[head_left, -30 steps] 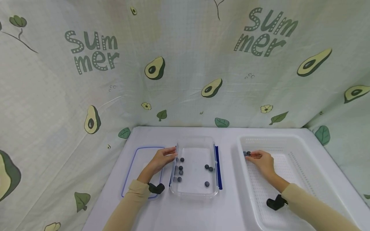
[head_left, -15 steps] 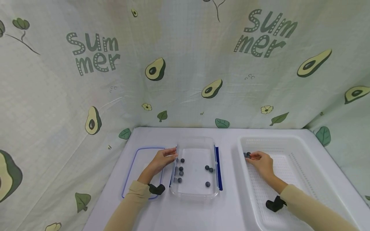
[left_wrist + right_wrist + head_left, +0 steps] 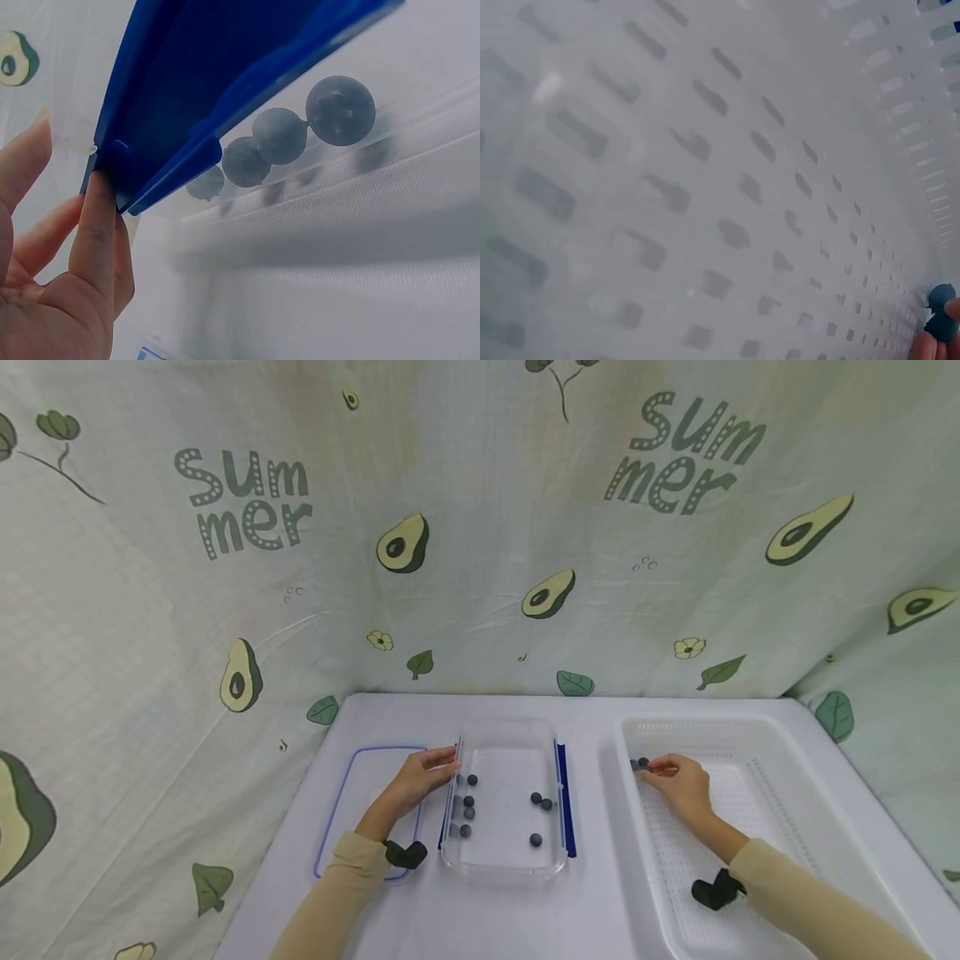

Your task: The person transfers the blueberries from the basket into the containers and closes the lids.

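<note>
My left hand [image 3: 408,781] rests against the left side of a clear plastic box [image 3: 504,867]. Its fingertips touch the blue latch flap [image 3: 180,82], which hangs folded out, while the thumb stands apart. Several small dark blue-grey balls [image 3: 468,813] lie in the box, some along its left wall and some on the right; through the clear wall several balls [image 3: 280,136] show in a row. My right hand [image 3: 684,785] reaches into a white perforated basket [image 3: 637,839] at its upper left wall. Its thumb and fingers pinch a dark blue ball [image 3: 942,327], with another ball [image 3: 941,295] right beside it.
A clear lid with a blue seal [image 3: 347,789] lies flat left of the box, partly under the left hand. The second blue latch flap [image 3: 566,802] hangs open at the box's right side. A printed curtain [image 3: 480,527] closes off the white table's back and sides.
</note>
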